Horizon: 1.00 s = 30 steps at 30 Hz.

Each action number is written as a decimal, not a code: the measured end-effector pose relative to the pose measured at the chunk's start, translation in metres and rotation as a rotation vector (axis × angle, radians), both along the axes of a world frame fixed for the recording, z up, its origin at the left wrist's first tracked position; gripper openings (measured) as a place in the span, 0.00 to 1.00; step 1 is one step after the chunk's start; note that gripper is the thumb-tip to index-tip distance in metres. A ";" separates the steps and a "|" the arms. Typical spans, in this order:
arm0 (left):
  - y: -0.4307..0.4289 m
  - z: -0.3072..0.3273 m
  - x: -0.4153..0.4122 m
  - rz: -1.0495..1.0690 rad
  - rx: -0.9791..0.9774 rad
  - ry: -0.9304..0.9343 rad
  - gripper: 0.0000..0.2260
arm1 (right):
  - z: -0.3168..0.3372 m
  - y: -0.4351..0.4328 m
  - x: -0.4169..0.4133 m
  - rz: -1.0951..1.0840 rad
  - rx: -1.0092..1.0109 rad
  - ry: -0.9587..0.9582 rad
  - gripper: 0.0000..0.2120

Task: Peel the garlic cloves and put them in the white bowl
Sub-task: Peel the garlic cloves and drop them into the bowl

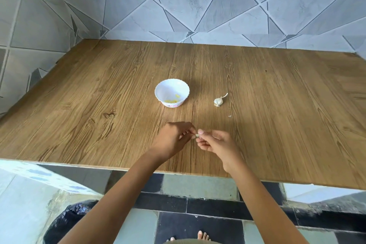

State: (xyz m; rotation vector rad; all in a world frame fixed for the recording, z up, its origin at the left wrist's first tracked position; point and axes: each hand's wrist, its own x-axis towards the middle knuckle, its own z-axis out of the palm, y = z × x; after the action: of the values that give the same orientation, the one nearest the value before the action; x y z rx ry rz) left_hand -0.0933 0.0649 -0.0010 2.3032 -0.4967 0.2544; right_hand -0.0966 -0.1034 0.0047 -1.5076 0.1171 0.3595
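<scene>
the left hand and the right hand meet fingertip to fingertip just above the near part of the tabletop. both have their fingers curled in, pinching one small pale garlic clove between them. the clove is mostly hidden by the fingertips, so how much skin is on it cannot be told. both forearms reach in from the bottom edge, over the tabletop's front edge.

beyond the hands, well apart from them, the white bowl stands upright near the middle of the tabletop, with a scalloped rim and a pink pattern low on its outer wall. a few yellowish peeled cloves lie at its bottom. to the right of the bowl, apart from it, the rest of a garlic bulb lies on the wood with its dry stem pointing up and away. a tiny scrap of skin lies between the bulb and the right hand. nothing lies on the wood between the hands and the bowl.

a grey tiled wall closes the tabletop at the back and left. below its front edge are the dark and pale floor tiles, bare toes, and a black bag at lower left.
</scene>
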 end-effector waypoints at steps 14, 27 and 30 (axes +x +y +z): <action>-0.014 0.010 -0.007 0.156 -0.683 0.820 0.09 | -0.006 0.000 -0.011 -0.064 0.108 -0.070 0.08; -0.015 0.006 -0.011 0.245 -0.237 0.304 0.06 | -0.007 0.000 -0.015 -0.199 0.113 -0.090 0.04; -0.016 0.006 -0.011 0.206 -0.325 0.439 0.05 | -0.007 0.002 -0.015 -0.214 0.082 -0.122 0.04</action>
State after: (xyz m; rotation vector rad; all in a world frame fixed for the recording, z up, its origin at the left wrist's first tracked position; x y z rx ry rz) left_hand -0.1039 0.0490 0.0051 2.0072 0.0071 -0.0726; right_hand -0.1116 -0.1019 -0.0024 -1.4168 0.1638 0.0992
